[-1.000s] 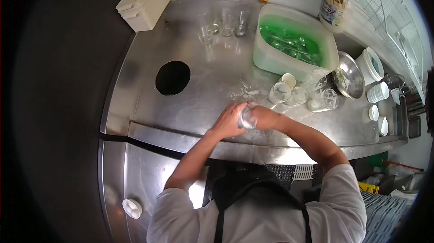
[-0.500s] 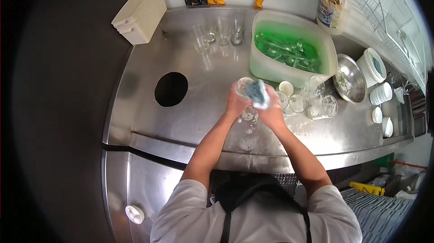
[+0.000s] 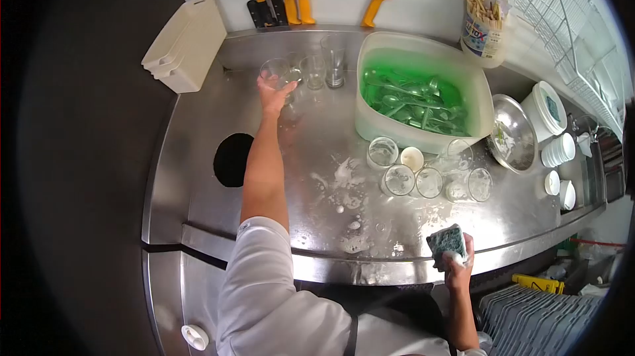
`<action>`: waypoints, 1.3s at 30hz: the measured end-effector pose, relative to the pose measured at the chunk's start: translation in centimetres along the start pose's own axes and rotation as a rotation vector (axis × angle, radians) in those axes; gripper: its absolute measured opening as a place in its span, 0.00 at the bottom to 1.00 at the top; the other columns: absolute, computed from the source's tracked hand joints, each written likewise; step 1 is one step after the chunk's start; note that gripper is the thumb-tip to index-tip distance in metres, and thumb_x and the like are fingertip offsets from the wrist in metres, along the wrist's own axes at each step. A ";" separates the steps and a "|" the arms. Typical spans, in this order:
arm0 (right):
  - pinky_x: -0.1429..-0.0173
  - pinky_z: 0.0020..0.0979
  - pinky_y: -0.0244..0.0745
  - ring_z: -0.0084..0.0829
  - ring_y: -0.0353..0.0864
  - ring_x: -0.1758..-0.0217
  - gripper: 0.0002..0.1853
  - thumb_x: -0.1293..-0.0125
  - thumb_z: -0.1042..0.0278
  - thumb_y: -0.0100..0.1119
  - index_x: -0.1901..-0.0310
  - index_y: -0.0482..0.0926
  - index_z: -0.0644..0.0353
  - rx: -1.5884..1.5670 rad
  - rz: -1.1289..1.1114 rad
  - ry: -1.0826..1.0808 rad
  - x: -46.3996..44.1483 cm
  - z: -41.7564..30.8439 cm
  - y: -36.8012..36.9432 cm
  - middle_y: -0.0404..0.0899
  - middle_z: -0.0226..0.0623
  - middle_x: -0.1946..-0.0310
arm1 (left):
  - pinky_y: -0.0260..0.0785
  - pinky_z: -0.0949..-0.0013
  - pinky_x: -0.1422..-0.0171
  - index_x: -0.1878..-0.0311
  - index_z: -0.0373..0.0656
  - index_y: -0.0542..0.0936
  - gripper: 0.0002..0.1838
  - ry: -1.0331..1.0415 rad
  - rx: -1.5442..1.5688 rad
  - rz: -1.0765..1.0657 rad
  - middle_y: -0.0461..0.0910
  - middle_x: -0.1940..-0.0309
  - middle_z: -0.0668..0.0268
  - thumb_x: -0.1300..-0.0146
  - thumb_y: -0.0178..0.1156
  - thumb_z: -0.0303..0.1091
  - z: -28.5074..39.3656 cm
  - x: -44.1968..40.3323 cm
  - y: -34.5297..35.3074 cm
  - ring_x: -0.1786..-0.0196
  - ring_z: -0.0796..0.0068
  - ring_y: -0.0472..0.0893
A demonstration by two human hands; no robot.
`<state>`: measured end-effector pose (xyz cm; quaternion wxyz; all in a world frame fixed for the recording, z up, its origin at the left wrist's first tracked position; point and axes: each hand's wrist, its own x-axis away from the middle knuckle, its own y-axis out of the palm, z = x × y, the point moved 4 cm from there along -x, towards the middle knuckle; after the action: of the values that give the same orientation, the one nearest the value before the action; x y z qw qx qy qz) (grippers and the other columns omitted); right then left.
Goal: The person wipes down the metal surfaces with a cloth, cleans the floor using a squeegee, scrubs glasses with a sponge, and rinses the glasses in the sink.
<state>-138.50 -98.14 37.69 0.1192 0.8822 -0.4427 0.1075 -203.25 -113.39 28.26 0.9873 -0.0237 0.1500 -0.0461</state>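
Note:
At the back left of the steel counter, my left hand [image 3: 272, 96] has its fingers around a clear drinking glass [image 3: 274, 71]. Beside it stand other clear glasses, among them a short glass [image 3: 313, 73] and a tall glass [image 3: 335, 65]. My right hand [image 3: 458, 265], near the counter's front edge, grips a dark green scouring sponge [image 3: 447, 243] with white suds on it. Between the hands and the tub, several soapy glasses [image 3: 399, 180] are grouped round a small white cup [image 3: 412, 159].
A plastic tub [image 3: 423, 141] holds green liquid and cutlery. To its right are a steel bowl [image 3: 526, 157], a white bucket [image 3: 549, 108] and stacked white cups [image 3: 559, 151]. A round hole [image 3: 231, 161] opens at left, near a cream bin [image 3: 188, 45]. Suds [image 3: 347, 174] streak the counter.
My hands have parted. The glass they held with the sponge now appears among the soapy glasses by the tub. My left hand moved far left to another glass; my right drew back with the sponge.

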 end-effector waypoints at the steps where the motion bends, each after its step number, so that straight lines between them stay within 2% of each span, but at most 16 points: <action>1: 0.56 0.25 0.76 0.26 0.78 0.60 0.32 0.54 0.72 0.67 0.44 0.69 0.63 -0.008 -0.030 0.048 0.6 0.3 -0.6 0.78 0.33 0.61 | 0.69 0.63 0.38 0.38 0.37 0.67 0.45 -0.048 0.108 -0.082 0.74 0.45 0.58 0.62 0.78 0.30 -2.2 -0.3 0.6 0.42 0.63 0.75; 6: 0.45 0.32 0.74 0.31 0.80 0.51 0.30 0.50 0.71 0.73 0.44 0.74 0.64 0.472 -0.261 -0.096 -0.2 -0.8 2.8 0.80 0.40 0.55 | 0.72 0.62 0.43 0.46 0.41 0.74 0.33 -0.245 0.102 -0.246 0.79 0.52 0.65 0.60 0.73 0.27 3.2 13.0 1.1 0.50 0.67 0.80; 9: 0.38 0.33 0.71 0.36 0.79 0.44 0.29 0.44 0.70 0.69 0.40 0.72 0.65 0.499 -0.392 -0.270 -0.8 -0.9 8.6 0.79 0.46 0.49 | 0.71 0.60 0.39 0.36 0.45 0.68 0.42 -0.274 0.190 -0.463 0.75 0.45 0.62 0.61 0.70 0.21 4.4 23.0 0.4 0.41 0.64 0.74; 10: 0.38 0.33 0.71 0.38 0.79 0.44 0.29 0.43 0.70 0.68 0.39 0.72 0.65 0.543 -0.356 -0.390 -1.2 0.7 9.9 0.79 0.46 0.48 | 0.72 0.61 0.39 0.33 0.47 0.66 0.45 -0.238 0.198 -0.558 0.75 0.45 0.62 0.60 0.70 0.22 4.7 26.2 0.0 0.40 0.63 0.74; 12: 0.37 0.39 0.70 0.44 0.76 0.40 0.31 0.42 0.69 0.68 0.37 0.71 0.64 0.348 -0.174 -0.314 -1.9 5.4 13.3 0.74 0.52 0.42 | 0.73 0.61 0.39 0.28 0.50 0.58 0.44 -0.608 0.611 -0.516 0.74 0.43 0.60 0.49 0.66 0.26 6.9 32.8 -0.3 0.40 0.63 0.74; 14: 0.32 0.45 0.64 0.56 0.64 0.30 0.37 0.45 0.66 0.70 0.34 0.68 0.64 0.680 -0.300 -0.688 -0.6 4.2 18.3 0.63 0.59 0.34 | 0.72 0.60 0.38 0.25 0.52 0.50 0.39 -0.760 0.708 -0.280 0.71 0.40 0.57 0.37 0.56 0.29 8.2 37.4 0.3 0.40 0.62 0.75; 15: 0.29 0.48 0.58 0.58 0.61 0.29 0.38 0.46 0.64 0.69 0.32 0.67 0.61 0.846 -0.264 -0.900 -0.2 4.8 20.1 0.61 0.62 0.33 | 0.72 0.60 0.36 0.24 0.52 0.49 0.35 -0.634 0.650 -0.288 0.68 0.36 0.57 0.31 0.49 0.30 5.4 38.8 0.5 0.39 0.63 0.75; 19: 0.29 0.49 0.55 0.55 0.59 0.27 0.36 0.44 0.69 0.63 0.31 0.67 0.55 0.721 -0.189 -0.840 -2.8 2.7 23.0 0.63 0.58 0.33 | 0.75 0.65 0.41 0.25 0.51 0.55 0.34 -0.815 0.816 -0.425 0.71 0.38 0.59 0.34 0.50 0.31 10.9 39.6 -2.1 0.43 0.70 0.78; 20: 0.34 0.47 0.63 0.56 0.68 0.34 0.24 0.38 0.65 0.57 0.39 0.75 0.58 0.757 -0.114 -0.881 -3.4 1.0 23.3 0.71 0.60 0.40 | 0.76 0.69 0.45 0.25 0.48 0.57 0.34 -0.903 0.671 -0.590 0.72 0.40 0.60 0.36 0.51 0.31 12.1 39.8 -3.2 0.49 0.75 0.80; 23: 0.41 0.47 0.71 0.60 0.75 0.43 0.22 0.30 0.53 0.47 0.52 0.81 0.64 0.973 -0.505 -0.358 -6.9 -0.9 23.6 0.77 0.63 0.49 | 0.75 0.67 0.48 0.24 0.48 0.54 0.48 -0.705 0.484 -0.698 0.80 0.56 0.60 0.48 0.68 0.30 13.9 39.8 -4.1 0.55 0.74 0.81; 26: 0.46 0.48 0.73 0.62 0.79 0.52 0.32 0.27 0.43 0.36 0.62 0.82 0.67 1.080 -0.449 -0.378 -8.1 -1.4 23.3 0.80 0.63 0.61 | 0.74 0.65 0.46 0.25 0.41 0.53 0.58 -0.344 -0.021 -0.830 0.79 0.48 0.57 0.60 0.77 0.33 14.0 37.7 -5.1 0.51 0.72 0.81; 29: 0.46 0.51 0.72 0.61 0.80 0.54 0.34 0.27 0.42 0.33 0.63 0.82 0.66 1.176 -0.427 -0.480 -8.4 0.8 23.1 0.81 0.61 0.66 | 0.72 0.61 0.40 0.26 0.39 0.56 0.60 -0.213 -0.163 -0.861 0.79 0.48 0.55 0.64 0.79 0.38 14.0 36.5 -5.2 0.48 0.66 0.81; 32: 0.47 0.48 0.74 0.59 0.80 0.54 0.32 0.37 0.38 0.51 0.65 0.81 0.69 1.162 -0.761 -0.362 -7.5 1.4 22.8 0.81 0.62 0.62 | 0.72 0.57 0.40 0.29 0.38 0.60 0.57 0.050 -0.115 -0.855 0.79 0.48 0.49 0.65 0.78 0.41 13.8 35.9 -5.4 0.46 0.52 0.80; 34: 0.51 0.45 0.76 0.56 0.81 0.60 0.27 0.49 0.44 0.65 0.67 0.81 0.68 1.254 -1.050 -0.329 -4.6 0.6 22.6 0.82 0.57 0.66 | 0.72 0.58 0.40 0.31 0.39 0.63 0.55 0.133 -0.132 -0.960 0.80 0.48 0.51 0.67 0.78 0.41 14.0 35.7 -5.7 0.46 0.54 0.81; 36: 0.54 0.44 0.77 0.54 0.81 0.63 0.22 0.50 0.50 0.66 0.70 0.82 0.66 1.094 -1.347 -0.771 -2.6 0.2 21.9 0.81 0.51 0.71 | 0.72 0.58 0.41 0.36 0.40 0.70 0.50 0.220 -0.189 -1.025 0.81 0.49 0.51 0.69 0.78 0.42 15.1 35.2 -5.8 0.47 0.52 0.81; 39: 0.52 0.44 0.76 0.49 0.80 0.61 0.13 0.53 0.60 0.66 0.73 0.80 0.62 1.074 -1.545 -1.062 -2.1 3.3 20.1 0.80 0.44 0.70 | 0.73 0.57 0.42 0.41 0.39 0.74 0.45 0.169 -0.234 -1.163 0.81 0.51 0.51 0.69 0.77 0.41 15.5 35.5 -5.7 0.48 0.50 0.81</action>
<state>-155.68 -109.24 36.24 -0.4548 0.7936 0.3434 -0.2131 -165.31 -122.04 32.98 0.7755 -0.2068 0.1948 -0.5638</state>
